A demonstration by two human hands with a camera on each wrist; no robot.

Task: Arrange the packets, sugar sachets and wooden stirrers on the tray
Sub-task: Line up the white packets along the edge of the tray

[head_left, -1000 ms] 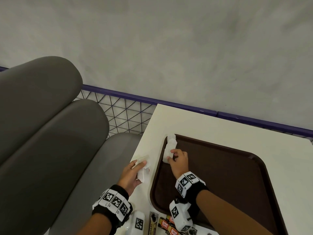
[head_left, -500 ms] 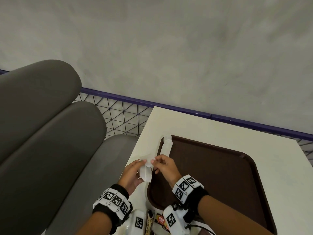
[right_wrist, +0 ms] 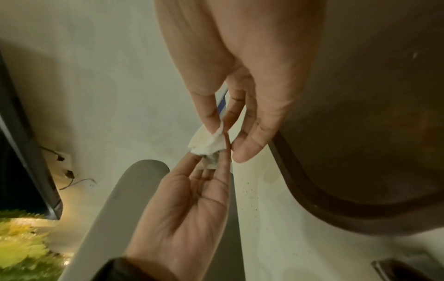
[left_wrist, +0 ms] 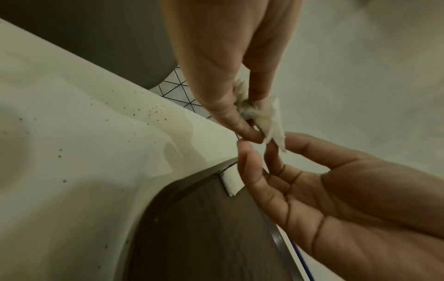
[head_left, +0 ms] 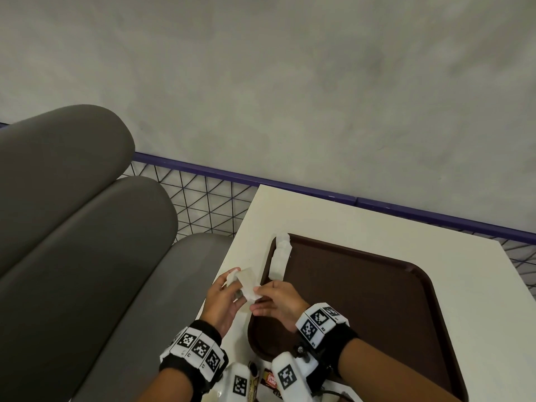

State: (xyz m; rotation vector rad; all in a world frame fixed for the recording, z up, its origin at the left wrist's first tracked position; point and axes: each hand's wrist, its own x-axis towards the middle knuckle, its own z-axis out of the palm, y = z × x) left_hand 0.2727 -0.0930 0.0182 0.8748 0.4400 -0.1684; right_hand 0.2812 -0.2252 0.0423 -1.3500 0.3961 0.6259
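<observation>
Both hands meet above the table's left edge, just left of the brown tray (head_left: pixel 377 314). My left hand (head_left: pixel 232 285) pinches a small bunch of white sugar sachets (head_left: pixel 246 284). My right hand (head_left: pixel 256 298) pinches the corner of one sachet in that bunch. In the left wrist view the left hand (left_wrist: pixel 252 116) holds the sachets (left_wrist: pixel 271 121) while the right hand (left_wrist: pixel 264 148) grips the lower corner. The right wrist view shows thumb and forefinger of the right hand (right_wrist: pixel 221 129) on the sachet (right_wrist: pixel 209 142), above the left hand (right_wrist: pixel 207 157). A row of sachets (head_left: pixel 280 256) lies along the tray's left rim.
The white table (head_left: pixel 435 271) stands against a grey wall with a purple rail (head_left: pixel 290 187) and wire mesh. Grey padded seats (head_left: pixel 87 227) lie to the left. Brown and red packets (head_left: pixel 269 380) sit at the near edge, partly hidden by the wrist cameras.
My right hand has left the row of sachets on the tray's rim, come back to the left hand, and taken hold of a sachet there. The left hand has lifted slightly.
</observation>
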